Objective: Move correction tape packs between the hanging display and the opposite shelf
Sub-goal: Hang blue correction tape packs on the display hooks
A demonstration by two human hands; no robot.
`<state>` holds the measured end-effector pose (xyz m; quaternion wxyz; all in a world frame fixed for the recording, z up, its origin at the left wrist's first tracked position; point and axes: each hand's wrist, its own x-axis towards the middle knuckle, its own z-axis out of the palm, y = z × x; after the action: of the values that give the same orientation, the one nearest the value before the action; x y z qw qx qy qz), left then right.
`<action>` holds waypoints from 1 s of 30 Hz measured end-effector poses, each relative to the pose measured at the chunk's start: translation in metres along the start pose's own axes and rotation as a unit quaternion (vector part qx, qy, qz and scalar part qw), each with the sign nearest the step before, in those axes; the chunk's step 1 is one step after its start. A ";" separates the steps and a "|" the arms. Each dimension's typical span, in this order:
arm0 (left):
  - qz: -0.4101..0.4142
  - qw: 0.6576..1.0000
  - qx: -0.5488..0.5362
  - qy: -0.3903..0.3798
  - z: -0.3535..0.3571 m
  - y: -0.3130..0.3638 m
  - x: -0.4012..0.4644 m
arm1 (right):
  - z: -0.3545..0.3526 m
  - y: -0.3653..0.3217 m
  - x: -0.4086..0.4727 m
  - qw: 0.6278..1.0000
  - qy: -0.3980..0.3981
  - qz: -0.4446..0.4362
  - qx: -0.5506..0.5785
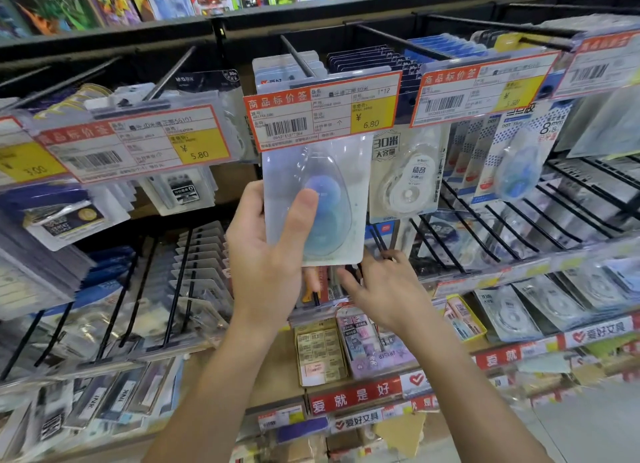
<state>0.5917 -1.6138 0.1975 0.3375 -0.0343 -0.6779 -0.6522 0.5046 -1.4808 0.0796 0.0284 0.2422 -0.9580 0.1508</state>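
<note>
Clear blister pack with a blue tape unit sits in the left hand, thumb across the front, fingers curled behind, right under the 6.80 price tag. Can't tell if its top is on the hook or just off; the tag hides it. Right hand hovers just below the pack, fingers loosely spread, holding nothing. Looks like the hang-or-unhook step at the display. Next move probably needs the hang hole lined up with the hook end, with the right hand steadying the bottom edge.
</note>
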 end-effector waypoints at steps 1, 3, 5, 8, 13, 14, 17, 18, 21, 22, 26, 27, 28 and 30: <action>-0.007 1.000 -0.005 0.005 0.002 0.001 -0.004 | 0.001 0.000 0.001 1.000 -0.002 0.002 -0.003; -0.015 1.000 -0.012 0.009 0.004 0.000 -0.012 | 0.002 0.000 0.002 1.000 -0.004 0.002 -0.009; -0.028 0.999 -0.013 0.011 0.004 -0.001 -0.016 | 0.001 0.001 0.001 1.000 -0.008 -0.001 -0.011; -0.050 0.998 -0.017 0.025 0.001 -0.005 -0.014 | -0.002 0.000 0.000 1.000 -0.011 0.004 0.000; -0.071 0.996 -0.033 0.035 0.006 -0.023 0.010 | -0.009 -0.004 -0.005 1.000 -0.003 0.005 0.006; -0.080 0.995 -0.041 0.039 0.007 -0.026 0.013 | -0.010 -0.004 -0.005 1.000 -0.005 0.006 0.010; -0.114 0.990 -0.060 0.058 0.009 -0.032 0.016 | -0.013 -0.005 -0.006 1.000 -0.012 0.009 0.014; -0.113 0.990 -0.065 0.055 0.008 -0.035 0.017 | -0.013 -0.005 -0.005 1.000 -0.013 0.010 0.013; -0.108 0.990 -0.090 0.022 0.006 -0.046 0.021 | -0.012 -0.005 -0.004 1.000 -0.011 0.012 0.014; -0.110 0.989 -0.097 0.011 0.005 -0.050 0.023 | -0.011 -0.005 -0.004 1.000 -0.009 0.012 0.013; -0.141 0.984 -0.107 0.031 0.002 -0.067 0.035 | -0.008 -0.004 -0.004 1.000 -0.010 0.011 0.006; -0.150 0.982 -0.104 0.050 0.003 -0.070 0.039 | -0.008 -0.004 -0.004 1.000 -0.008 0.010 0.006; -0.158 0.980 -0.098 0.070 0.004 -0.074 0.043 | -0.007 -0.004 -0.003 1.000 -0.006 0.009 0.007; -0.170 0.976 -0.095 0.100 0.007 -0.079 0.051 | -0.007 -0.003 -0.003 1.000 -0.002 0.007 0.008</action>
<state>0.5107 -1.6393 0.1559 0.2829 0.1150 -0.5717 -0.7615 0.5088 -1.4798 0.0861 0.0239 0.2356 -0.9585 0.1584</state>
